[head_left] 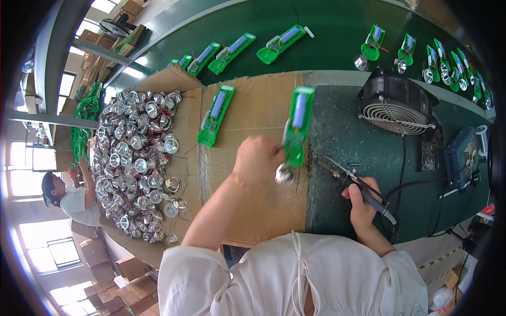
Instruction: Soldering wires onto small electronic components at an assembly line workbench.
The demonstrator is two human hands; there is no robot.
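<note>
My left hand (258, 158), slightly blurred, is closed at the lower left edge of a green plastic lamp housing (296, 138). A blue-violet cylindrical cell lies inside the housing's upper part, and a small circuit board shows beside my fingers. At its lower end hangs a shiny reflector cup (284, 175). My right hand (363, 205) grips a soldering iron (378, 204) with a thin metal tube along it; the tip points up and left, apart from the housing. Another green housing (216, 116) with a cell lies on the cardboard, left of my left hand.
Many silvery reflector cups (140, 166) are heaped at left. More housings (232, 52) line the green bench behind. A black fan (398, 102) and a blue soldering station (463, 160) stand at right, with a cable (416, 184) between. Far left, another person (79, 197) is at work.
</note>
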